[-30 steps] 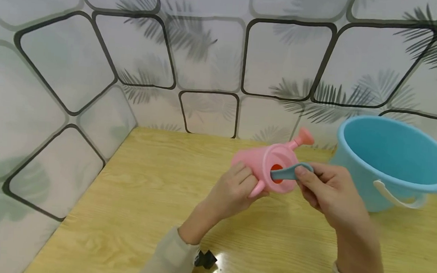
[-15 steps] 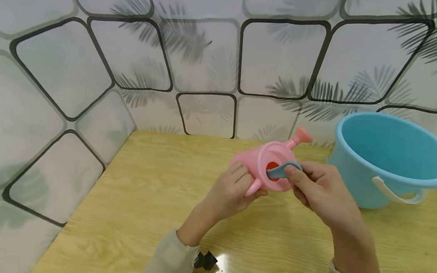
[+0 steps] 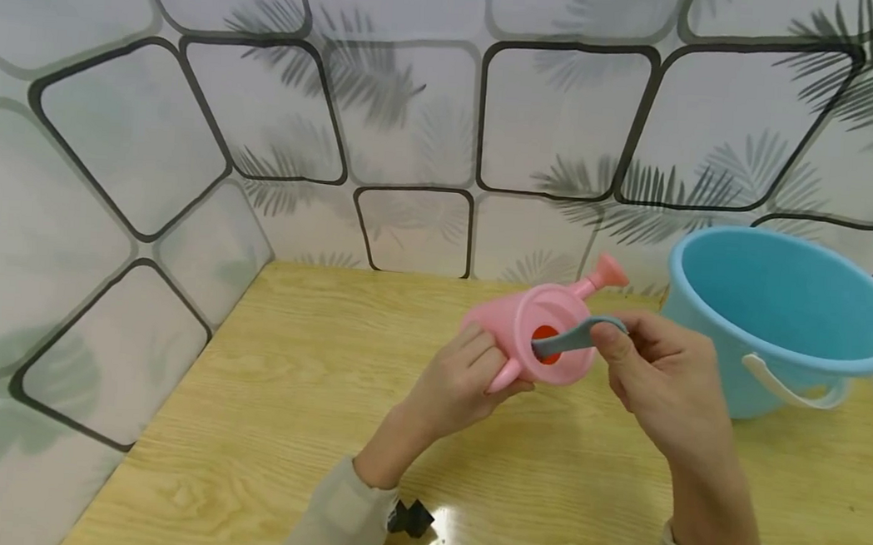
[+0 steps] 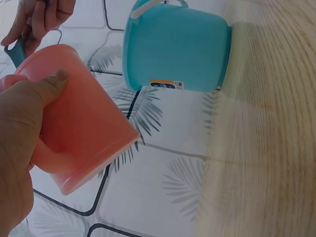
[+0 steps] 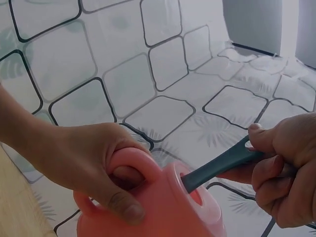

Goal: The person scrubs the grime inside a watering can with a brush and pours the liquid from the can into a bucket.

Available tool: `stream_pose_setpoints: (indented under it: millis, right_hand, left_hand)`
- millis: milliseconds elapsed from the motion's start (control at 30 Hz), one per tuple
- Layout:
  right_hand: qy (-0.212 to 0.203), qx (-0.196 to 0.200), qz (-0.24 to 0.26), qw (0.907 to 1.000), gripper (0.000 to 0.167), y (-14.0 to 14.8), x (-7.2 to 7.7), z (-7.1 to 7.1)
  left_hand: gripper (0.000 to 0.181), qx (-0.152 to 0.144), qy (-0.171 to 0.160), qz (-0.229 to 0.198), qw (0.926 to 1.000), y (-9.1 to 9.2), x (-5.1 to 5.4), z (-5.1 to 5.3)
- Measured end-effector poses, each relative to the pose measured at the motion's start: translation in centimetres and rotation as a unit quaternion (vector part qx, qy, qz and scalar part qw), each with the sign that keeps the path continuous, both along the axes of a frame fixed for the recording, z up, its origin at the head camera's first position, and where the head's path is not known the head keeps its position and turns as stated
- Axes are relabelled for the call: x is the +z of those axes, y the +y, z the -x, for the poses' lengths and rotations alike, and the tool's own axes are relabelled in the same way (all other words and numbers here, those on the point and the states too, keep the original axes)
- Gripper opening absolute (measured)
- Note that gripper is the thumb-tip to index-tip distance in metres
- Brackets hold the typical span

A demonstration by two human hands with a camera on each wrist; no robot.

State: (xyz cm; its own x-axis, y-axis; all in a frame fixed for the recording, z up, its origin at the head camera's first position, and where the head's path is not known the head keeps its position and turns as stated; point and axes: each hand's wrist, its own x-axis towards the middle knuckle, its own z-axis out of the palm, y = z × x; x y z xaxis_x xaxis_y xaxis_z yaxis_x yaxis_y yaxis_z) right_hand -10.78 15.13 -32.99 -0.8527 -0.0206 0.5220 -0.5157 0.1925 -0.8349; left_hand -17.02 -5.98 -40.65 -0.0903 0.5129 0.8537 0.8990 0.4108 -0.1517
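Observation:
My left hand [image 3: 463, 382] grips the handle of a pink toy watering can [image 3: 492, 312], held above the table and tilted so its round top opening faces right. In the left wrist view my thumb lies along the can's wall [image 4: 89, 116]. Between thumb and fingers, my right hand [image 3: 673, 391] pinches the end of a blue-grey handle [image 3: 573, 339] with a hole in its tip. This handle reaches into the can's mouth, over a red-orange patch inside. Whatever is at its far end is hidden in the can, so its kind is unclear.
A light blue bucket [image 3: 759, 326] with a white carrying handle [image 3: 789, 394] stands at the back right, near my right hand. The wood-grain table [image 3: 272, 379] meets a patterned wall [image 3: 416, 113] at the back and left. A small black object [image 3: 411, 518] shows by my left sleeve.
My right hand first moved left, sliding the blue-grey handle deeper into the watering can, then drew partly back up and right. The left hand's grip stays the same.

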Motion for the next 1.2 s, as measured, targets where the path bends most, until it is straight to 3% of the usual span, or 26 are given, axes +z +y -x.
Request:
stream_pose_setpoints:
  millis: [233, 433, 500, 633, 767, 1000, 1200]
  right_hand:
    - [0.071, 0.102, -0.093, 0.9879, 0.013, 0.6, -0.7, 0.5]
    - [0.114, 0.148, -0.020, 0.9822, 0.015, 2.1, -0.4, -0.1]
    - [0.115, 0.164, -0.020, 0.9796, 0.016, 2.0, -0.4, 0.1]
    - [0.125, 0.149, -0.072, 0.9783, 0.021, 1.6, -0.4, 0.3]
    - [0.128, 0.115, -0.075, 0.9822, 0.020, 1.8, -0.3, -0.1]
    - [0.149, 0.141, -0.136, 0.9693, 0.018, 0.9, -0.4, 0.4]
    - [0.168, 0.123, -0.124, 0.9702, 0.015, 1.8, -0.4, 0.1]
  left_hand:
    - [0.036, -0.010, 0.037, 0.018, 0.9991, 0.4, 0.2, -0.2]
    - [0.038, -0.002, 0.049, 0.021, 0.9986, 0.2, 0.3, 0.0]
    - [0.039, 0.004, 0.053, 0.018, 0.9984, 0.0, 0.2, 0.1]
    - [0.038, 0.002, 0.055, 0.017, 0.9983, -0.1, 0.3, 0.0]
    - [0.038, -0.010, 0.042, 0.003, 0.9991, -0.2, 0.5, 0.0]
    - [0.041, -0.006, 0.049, 0.008, 0.9988, -0.2, 0.5, -0.1]
    - [0.039, -0.014, 0.027, 0.004, 0.9995, -0.2, 0.4, 0.0]
